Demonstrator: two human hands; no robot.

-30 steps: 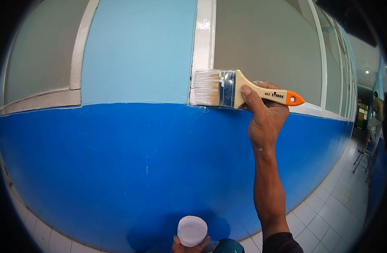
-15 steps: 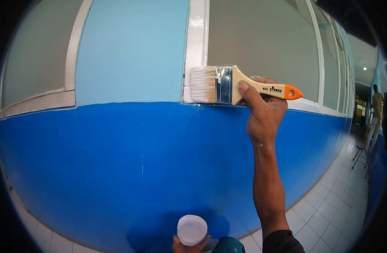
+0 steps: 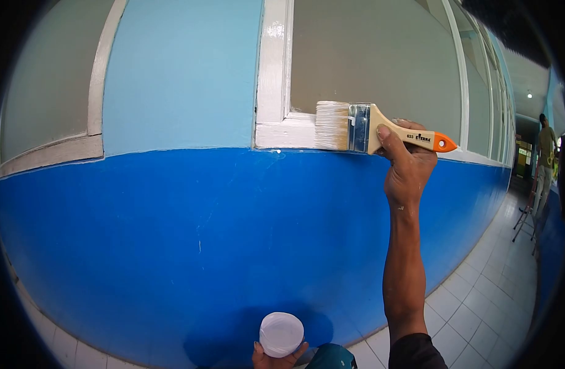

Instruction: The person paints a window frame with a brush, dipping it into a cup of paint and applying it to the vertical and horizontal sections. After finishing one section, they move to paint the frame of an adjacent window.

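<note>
With the right hand [image 3: 409, 171] clamped on the brush [image 3: 360, 128] and the left hand [image 3: 274, 363] gripping the cup [image 3: 281, 335], low-riding bristles [image 3: 332, 126] could smear white onto the blue wall [image 3: 159, 246]

Open to passage across the smooth blue lower wall [image 3: 141, 246], between the white round container [image 3: 281, 335] held by the left hand [image 3: 261, 358] below and the white-painted wooden window frame [image 3: 271, 67] above, and leftward over the flat light-blue wall panel [image 3: 181, 74]. Blocked on the right by the right hand [image 3: 410, 165] and forearm, with the wide beige-handled, orange-tipped paintbrush [image 3: 373, 128] touching the frame's bottom rail; farther off, obstructed over the white-tiled floor [image 3: 473, 313] by a thin-legged reddish ladder [image 3: 524, 216] and a person [image 3: 546, 142].
</note>
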